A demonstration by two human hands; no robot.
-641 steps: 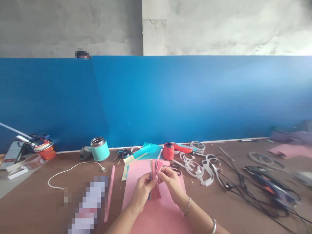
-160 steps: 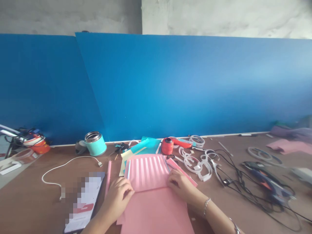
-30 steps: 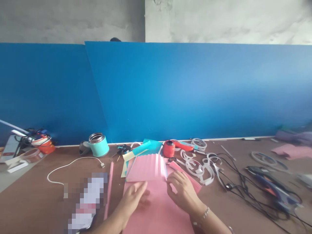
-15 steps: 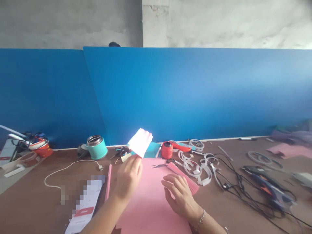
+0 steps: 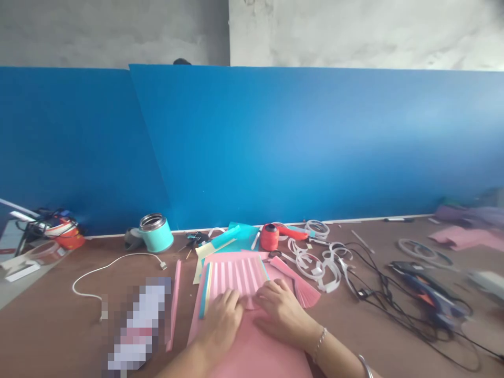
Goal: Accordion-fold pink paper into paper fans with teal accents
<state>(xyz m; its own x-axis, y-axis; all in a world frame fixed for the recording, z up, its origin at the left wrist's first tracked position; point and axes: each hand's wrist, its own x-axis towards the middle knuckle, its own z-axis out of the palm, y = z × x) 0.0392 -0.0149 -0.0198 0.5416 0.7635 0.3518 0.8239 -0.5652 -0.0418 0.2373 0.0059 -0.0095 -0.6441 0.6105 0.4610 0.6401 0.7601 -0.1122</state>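
A pink pleated sheet of paper lies spread on a larger flat pink sheet at the table's near middle. My left hand presses on the pleated sheet's near edge with curled fingers. My right hand, with a bracelet at the wrist, rests beside it, its fingers flat on the same edge. A folded pink fan piece lies just right of my right hand. A narrow pink strip lies to the left.
A teal cup, red spool, teal and yellow papers, white paper rings and black cables with a tool crowd the table. A white cable and a blurred object lie left. A blue partition stands behind.
Half a second ago my left hand held the pleated paper up in the air. It now lies flat on the pink sheet again, with both hands pressing its near edge.
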